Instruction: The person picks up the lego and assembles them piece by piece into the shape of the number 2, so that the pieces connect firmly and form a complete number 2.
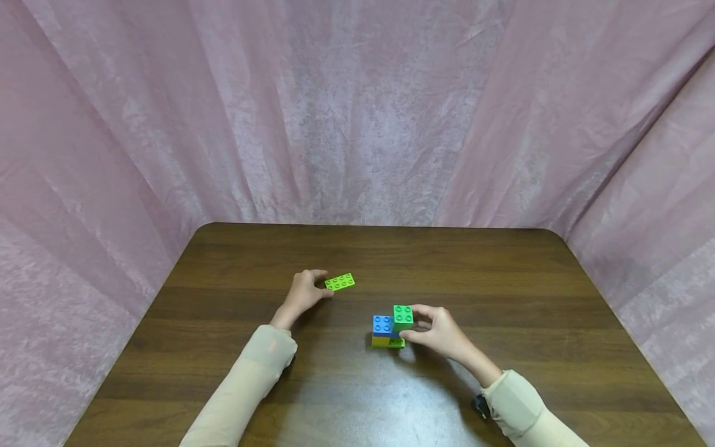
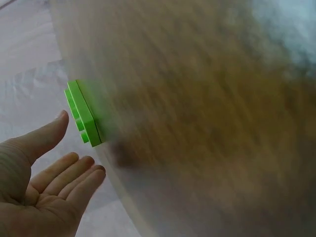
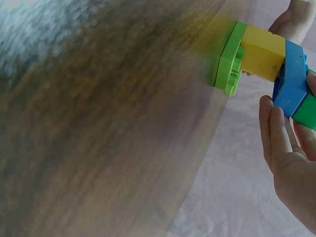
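A flat lime building brick [image 1: 340, 282] with two rows of studs lies on the table, studs up. My left hand [image 1: 303, 292] is at its left end, thumb and fingers apart; the left wrist view shows a gap between the fingertips and this brick [image 2: 84, 116]. Nearer me stands a small stack: a flat lime brick [image 3: 229, 61] at the bottom, a yellow brick [image 3: 264, 49] on it, then a blue brick [image 3: 292, 79]. On the blue one's right end sits a green brick [image 1: 403, 316], which my right hand [image 1: 441, 332] pinches between thumb and fingers from the right.
The brown wooden table [image 1: 480, 267] has rounded far corners. Pink curtains [image 1: 357, 124] hang behind its far edge and along both sides. A dark wrist device [image 1: 480, 406] shows at the right sleeve [image 1: 516, 403].
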Demonstrator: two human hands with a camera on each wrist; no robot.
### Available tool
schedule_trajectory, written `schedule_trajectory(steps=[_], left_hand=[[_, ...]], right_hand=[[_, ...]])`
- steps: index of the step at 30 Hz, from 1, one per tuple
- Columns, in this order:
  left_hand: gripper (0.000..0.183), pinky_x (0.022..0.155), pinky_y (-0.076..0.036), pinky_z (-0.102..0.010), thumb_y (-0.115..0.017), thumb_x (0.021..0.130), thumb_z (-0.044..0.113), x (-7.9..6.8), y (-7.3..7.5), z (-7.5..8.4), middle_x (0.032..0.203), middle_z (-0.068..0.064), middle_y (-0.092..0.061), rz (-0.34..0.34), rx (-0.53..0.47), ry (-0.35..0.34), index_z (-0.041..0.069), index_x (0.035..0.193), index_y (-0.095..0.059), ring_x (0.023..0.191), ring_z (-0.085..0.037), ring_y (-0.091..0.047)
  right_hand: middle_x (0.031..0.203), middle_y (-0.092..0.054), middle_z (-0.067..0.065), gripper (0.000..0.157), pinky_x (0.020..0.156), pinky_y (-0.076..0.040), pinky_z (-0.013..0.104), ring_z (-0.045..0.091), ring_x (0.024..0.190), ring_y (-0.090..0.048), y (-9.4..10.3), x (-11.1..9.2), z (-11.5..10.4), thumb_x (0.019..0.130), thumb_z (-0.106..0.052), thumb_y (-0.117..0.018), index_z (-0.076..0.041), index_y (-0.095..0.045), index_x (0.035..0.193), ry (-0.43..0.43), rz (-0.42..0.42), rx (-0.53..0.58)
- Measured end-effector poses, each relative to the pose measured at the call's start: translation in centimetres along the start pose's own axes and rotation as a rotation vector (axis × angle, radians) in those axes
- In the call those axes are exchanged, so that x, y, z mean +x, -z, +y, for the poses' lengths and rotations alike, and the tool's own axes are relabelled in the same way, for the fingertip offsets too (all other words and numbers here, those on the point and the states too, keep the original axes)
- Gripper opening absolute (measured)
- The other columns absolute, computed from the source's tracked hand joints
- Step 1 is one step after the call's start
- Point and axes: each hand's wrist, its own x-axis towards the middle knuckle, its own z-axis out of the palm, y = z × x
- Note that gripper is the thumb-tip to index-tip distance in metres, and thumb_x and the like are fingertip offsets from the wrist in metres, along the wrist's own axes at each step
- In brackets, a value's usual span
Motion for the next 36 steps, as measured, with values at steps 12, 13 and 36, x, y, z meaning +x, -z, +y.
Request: schedule_trajectory(steps=[12,13,36], left_hand=[[0.05,0.093,-0.055,-0.044,-0.078,0.08,0.006,0.4,0.0,-0.3,0.123,-0.026,-0.065,-0.016,-0.169,0.1,-0.01,0.124,-0.06,0.113,-0.037,-0.065],[0.051,0.093,-0.054,-0.044,-0.078,0.079,0.006,0.4,0.0,-0.4,0.123,-0.026,-0.065,-0.016,-0.163,0.098,-0.01,0.124,-0.061,0.112,-0.037,-0.065],[0.046,0.09,-0.054,-0.043,-0.08,0.076,0.003,1.1,-0.9,-0.8,0.116,-0.024,-0.069,-0.022,-0.117,0.089,-0.006,0.119,-0.065,0.105,-0.034,-0.066]], right_hand=[[0.113,-0.064,0.034,0.044,0.09,-0.057,0.031,0.043,0.106,-0.064,0.0,0.0,0.1,0.081,0.001,-0.074,0.02,-0.057,0.117,0.009,-0.006,-0.006],[0.113,-0.064,0.034,0.043,0.089,-0.057,0.03,0.042,0.106,-0.064,0.0,0.0,0.1,0.081,0.001,-0.074,0.02,-0.057,0.117,0.008,-0.006,-0.008],[0.113,-0.064,0.033,0.043,0.089,-0.057,0.03,0.039,0.105,-0.065,0.0,-0.1,-0.2,0.081,0.0,-0.074,0.019,-0.057,0.117,0.001,-0.005,0.006]])
